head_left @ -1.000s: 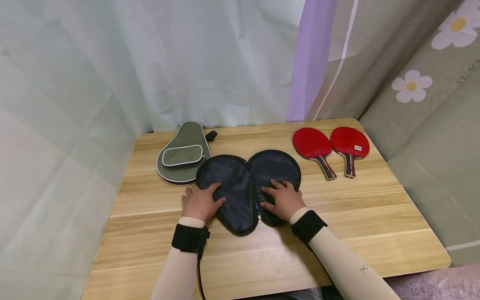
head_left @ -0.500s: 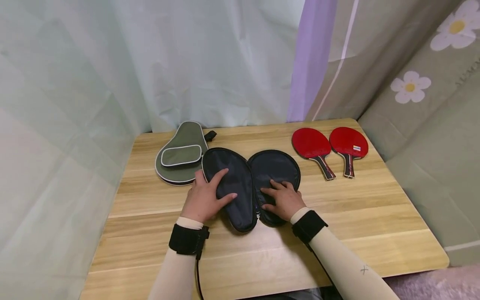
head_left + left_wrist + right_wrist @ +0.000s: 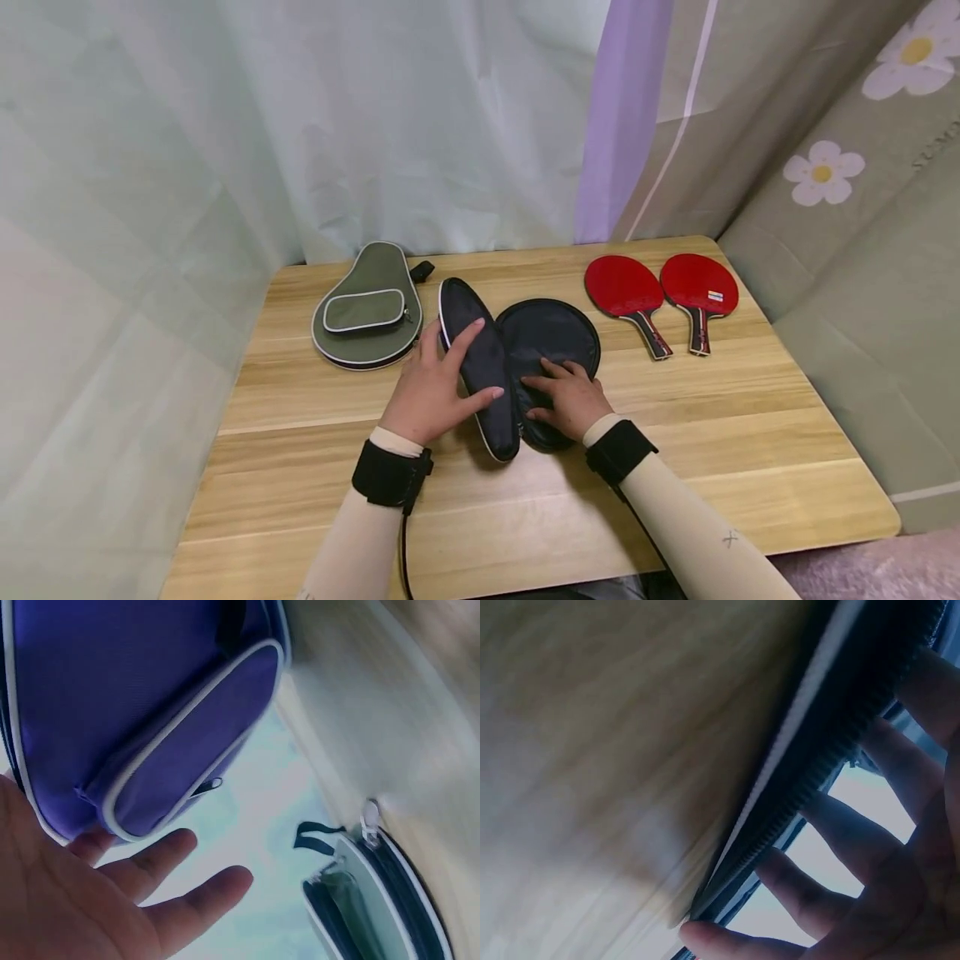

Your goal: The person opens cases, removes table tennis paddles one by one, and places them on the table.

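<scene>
A table tennis bat case [image 3: 547, 333] lies unzipped and spread at the table's middle, its dark lining facing up. Its left half stands tilted up, and my left hand [image 3: 431, 396] holds that edge, with thumb and index finger over the lining side. The left wrist view shows the half's outer face, purple-blue with white piping and a zipped pocket [image 3: 187, 742]. My right hand [image 3: 573, 400] rests with spread fingers on the flat right half. In the right wrist view those fingers [image 3: 847, 840] lie along the case's zip edge [image 3: 780, 817].
A green bat case [image 3: 367, 342] with white piping lies at the back left. Two red table tennis bats [image 3: 624, 286] lie side by side at the back right. The wooden table [image 3: 735, 433] is bounded by curtains [image 3: 450, 125] behind and at both sides.
My left hand has moved right and raised the case's left half from flat to steeply tilted toward the right half. My right hand has stayed in place.
</scene>
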The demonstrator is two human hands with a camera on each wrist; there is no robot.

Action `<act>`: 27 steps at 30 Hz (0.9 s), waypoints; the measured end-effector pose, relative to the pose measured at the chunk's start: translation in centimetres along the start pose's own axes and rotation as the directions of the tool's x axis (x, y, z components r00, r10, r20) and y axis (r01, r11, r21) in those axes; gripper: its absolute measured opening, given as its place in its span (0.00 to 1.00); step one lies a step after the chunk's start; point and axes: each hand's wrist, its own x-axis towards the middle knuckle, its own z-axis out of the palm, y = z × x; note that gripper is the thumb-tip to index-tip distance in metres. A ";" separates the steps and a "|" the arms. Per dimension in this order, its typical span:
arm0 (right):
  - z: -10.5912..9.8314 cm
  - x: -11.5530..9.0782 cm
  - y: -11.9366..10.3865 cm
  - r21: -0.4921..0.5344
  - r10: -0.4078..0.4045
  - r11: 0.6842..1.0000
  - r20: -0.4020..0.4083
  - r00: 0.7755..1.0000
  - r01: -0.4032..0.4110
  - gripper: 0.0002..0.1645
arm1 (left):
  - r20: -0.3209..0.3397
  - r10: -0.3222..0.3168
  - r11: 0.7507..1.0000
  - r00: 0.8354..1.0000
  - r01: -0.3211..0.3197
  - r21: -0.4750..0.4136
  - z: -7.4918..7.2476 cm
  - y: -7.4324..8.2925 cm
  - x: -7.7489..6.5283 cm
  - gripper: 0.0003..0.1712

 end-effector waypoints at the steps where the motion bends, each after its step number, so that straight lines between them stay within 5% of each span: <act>1: 0.0 0.0 0.1 0.003 -0.002 1.000 0.002 1.000 0.002 0.35 | -0.001 0.012 1.000 1.000 -0.012 -0.008 0.0 0.2 0.1 0.60; 12: 0.6 0.0 0.6 0.058 -0.070 0.996 -0.040 0.997 0.072 0.39 | 0.043 0.096 0.979 0.994 -0.086 -0.186 1.8 2.1 1.7 0.65; 21: -0.6 -0.3 1.5 0.147 0.126 0.981 0.026 0.992 -0.129 0.68 | 0.071 0.075 0.967 0.995 -0.055 -0.249 2.9 3.8 2.6 0.76; 27: -1.4 -0.5 2.2 0.142 0.178 0.974 0.011 0.984 -0.178 0.70 | 0.097 0.095 0.971 0.991 -0.070 -0.230 4.0 5.0 3.1 0.70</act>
